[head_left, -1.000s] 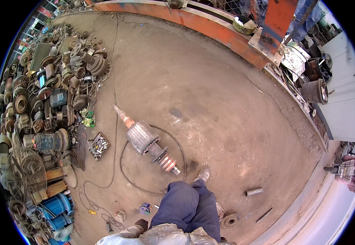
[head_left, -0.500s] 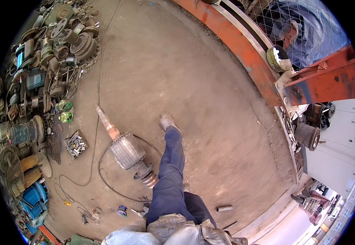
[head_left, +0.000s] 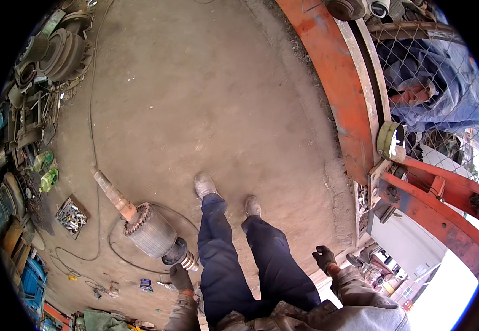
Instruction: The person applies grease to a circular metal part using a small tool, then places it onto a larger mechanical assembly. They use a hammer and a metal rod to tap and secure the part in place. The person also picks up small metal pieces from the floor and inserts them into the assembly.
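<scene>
A large motor rotor (head_left: 150, 231), with a ridged grey core and a long rusty tapered shaft, lies on the dirt floor to my left. Its near end carries dark and coppery rings (head_left: 189, 259). Beside these rings hangs my left hand (head_left: 181, 278) in a dark glove. It overlaps the rotor's end in the picture, but I cannot tell whether it touches, and its fingers are mostly hidden. My right hand (head_left: 324, 258), also dark-gloved, hovers out to the right of my legs. Its fingers are loosely bent and apart, with nothing in them.
A black cable (head_left: 93, 165) snakes over the floor and around the rotor. On the left are a tray of small metal parts (head_left: 73, 216), green jugs (head_left: 48, 180) and heaped machine parts (head_left: 63, 52). Along the right runs an orange steel beam (head_left: 338, 77) by a wire fence (head_left: 416, 60).
My view has shifted, and the rotor and heap now appear farther left. Both feet show instead of one. Both gloved hands have come into sight, the left by the rotor's end.
</scene>
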`<state>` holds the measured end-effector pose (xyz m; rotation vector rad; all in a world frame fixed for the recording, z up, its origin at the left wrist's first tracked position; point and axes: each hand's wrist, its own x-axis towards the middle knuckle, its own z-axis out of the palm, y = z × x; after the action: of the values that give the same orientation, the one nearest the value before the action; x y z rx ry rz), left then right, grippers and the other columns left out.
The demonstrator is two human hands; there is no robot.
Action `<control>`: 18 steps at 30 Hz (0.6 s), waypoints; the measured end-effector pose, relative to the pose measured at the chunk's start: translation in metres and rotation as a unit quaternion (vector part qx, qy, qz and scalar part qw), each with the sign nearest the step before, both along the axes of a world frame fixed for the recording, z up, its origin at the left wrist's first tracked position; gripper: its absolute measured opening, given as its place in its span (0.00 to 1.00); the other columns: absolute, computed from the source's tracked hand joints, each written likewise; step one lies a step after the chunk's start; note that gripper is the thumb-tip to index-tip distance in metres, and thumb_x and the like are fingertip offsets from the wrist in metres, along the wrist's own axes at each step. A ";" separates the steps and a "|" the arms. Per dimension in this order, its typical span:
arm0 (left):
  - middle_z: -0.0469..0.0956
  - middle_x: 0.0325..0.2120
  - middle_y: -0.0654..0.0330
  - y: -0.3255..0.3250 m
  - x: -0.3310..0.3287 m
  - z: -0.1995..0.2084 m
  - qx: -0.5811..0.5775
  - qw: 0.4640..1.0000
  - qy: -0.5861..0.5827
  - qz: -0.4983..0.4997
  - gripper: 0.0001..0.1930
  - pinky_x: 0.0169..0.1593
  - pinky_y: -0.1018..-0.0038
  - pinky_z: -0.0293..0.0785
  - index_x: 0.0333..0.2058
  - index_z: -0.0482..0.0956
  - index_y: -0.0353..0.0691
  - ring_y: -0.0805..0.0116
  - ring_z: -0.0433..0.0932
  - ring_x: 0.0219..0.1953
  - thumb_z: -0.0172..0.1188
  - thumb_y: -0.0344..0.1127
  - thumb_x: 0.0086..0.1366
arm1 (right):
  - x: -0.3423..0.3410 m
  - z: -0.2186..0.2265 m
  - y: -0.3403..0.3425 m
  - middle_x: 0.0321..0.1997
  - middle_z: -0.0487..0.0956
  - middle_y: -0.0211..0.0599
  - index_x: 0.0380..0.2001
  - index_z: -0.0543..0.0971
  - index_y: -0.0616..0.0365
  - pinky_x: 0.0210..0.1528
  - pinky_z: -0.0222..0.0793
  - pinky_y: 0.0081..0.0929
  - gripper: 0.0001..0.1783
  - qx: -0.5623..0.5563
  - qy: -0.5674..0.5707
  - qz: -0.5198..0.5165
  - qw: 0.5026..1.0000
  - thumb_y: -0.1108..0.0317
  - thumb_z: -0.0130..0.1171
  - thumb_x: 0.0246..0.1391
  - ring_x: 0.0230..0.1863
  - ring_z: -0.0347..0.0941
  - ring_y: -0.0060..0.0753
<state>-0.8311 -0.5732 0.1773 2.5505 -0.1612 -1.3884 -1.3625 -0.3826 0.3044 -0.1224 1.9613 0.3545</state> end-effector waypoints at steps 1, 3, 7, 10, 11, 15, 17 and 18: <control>0.71 0.22 0.68 -0.033 -0.024 -0.002 -0.062 0.998 0.002 -0.005 0.08 0.30 0.76 0.65 0.30 0.76 0.42 0.77 0.68 0.24 0.59 0.34 0.70 | -0.025 -0.017 -0.035 0.48 0.83 0.46 0.59 0.78 0.56 0.48 0.76 0.36 0.29 -0.020 0.001 -0.006 1.000 0.56 0.67 0.57 0.48 0.80 0.41; 0.73 0.23 0.70 -0.095 -0.079 -0.003 -0.126 0.991 0.039 -0.014 0.08 0.30 0.79 0.64 0.34 0.80 0.40 0.81 0.67 0.25 0.61 0.37 0.73 | -0.072 -0.061 -0.104 0.48 0.83 0.44 0.60 0.77 0.57 0.45 0.76 0.35 0.29 -0.065 0.008 -0.038 0.997 0.57 0.66 0.58 0.45 0.80 0.39; 0.75 0.27 0.68 -0.188 -0.204 0.008 -0.180 0.973 0.140 -0.023 0.06 0.35 0.78 0.68 0.41 0.81 0.37 0.78 0.70 0.29 0.60 0.34 0.74 | -0.150 -0.155 -0.251 0.46 0.82 0.42 0.63 0.74 0.59 0.39 0.77 0.32 0.30 -0.163 0.019 -0.124 0.979 0.61 0.65 0.60 0.41 0.79 0.34; 0.75 0.32 0.66 -0.240 -0.302 0.034 -0.187 0.955 0.229 -0.009 0.07 0.42 0.79 0.71 0.46 0.80 0.33 0.77 0.73 0.34 0.58 0.27 0.73 | -0.197 -0.224 -0.362 0.45 0.81 0.40 0.65 0.72 0.60 0.34 0.77 0.30 0.30 -0.229 0.027 -0.167 0.958 0.63 0.64 0.62 0.38 0.79 0.31; 0.76 0.33 0.66 -0.250 -0.330 0.035 -0.196 0.946 0.257 -0.028 0.07 0.43 0.79 0.72 0.47 0.81 0.33 0.77 0.73 0.35 0.58 0.27 0.73 | -0.210 -0.242 -0.398 0.45 0.81 0.39 0.66 0.71 0.60 0.32 0.77 0.29 0.31 -0.252 0.037 -0.169 0.952 0.64 0.64 0.62 0.37 0.79 0.30; 0.77 0.36 0.65 -0.259 -0.414 0.002 -0.205 0.928 0.301 -0.076 0.09 0.45 0.79 0.73 0.48 0.81 0.34 0.79 0.74 0.38 0.60 0.26 0.72 | -0.255 -0.303 -0.537 0.45 0.81 0.44 0.67 0.69 0.61 0.34 0.78 0.31 0.32 -0.310 0.080 -0.114 0.941 0.64 0.63 0.62 0.37 0.79 0.32; 0.78 0.35 0.65 -0.254 -0.451 -0.023 -0.189 0.929 0.314 -0.043 0.09 0.44 0.79 0.73 0.48 0.81 0.34 0.79 0.74 0.37 0.60 0.27 0.72 | -0.282 -0.346 -0.584 0.43 0.81 0.45 0.68 0.69 0.62 0.35 0.78 0.32 0.33 -0.328 0.122 -0.032 0.936 0.64 0.62 0.61 0.37 0.79 0.33; 0.78 0.35 0.65 -0.242 -0.471 -0.041 -0.181 0.930 0.320 -0.014 0.09 0.44 0.78 0.74 0.48 0.81 0.33 0.78 0.75 0.37 0.61 0.28 0.72 | -0.317 -0.375 -0.595 0.43 0.81 0.45 0.68 0.69 0.62 0.37 0.78 0.34 0.34 -0.336 0.152 0.023 0.929 0.64 0.62 0.61 0.37 0.79 0.33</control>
<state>-1.3018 -0.8148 0.1362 1.7086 -0.3019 -1.9096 -1.6798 -0.9779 -0.0701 -0.5842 2.3195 -0.3071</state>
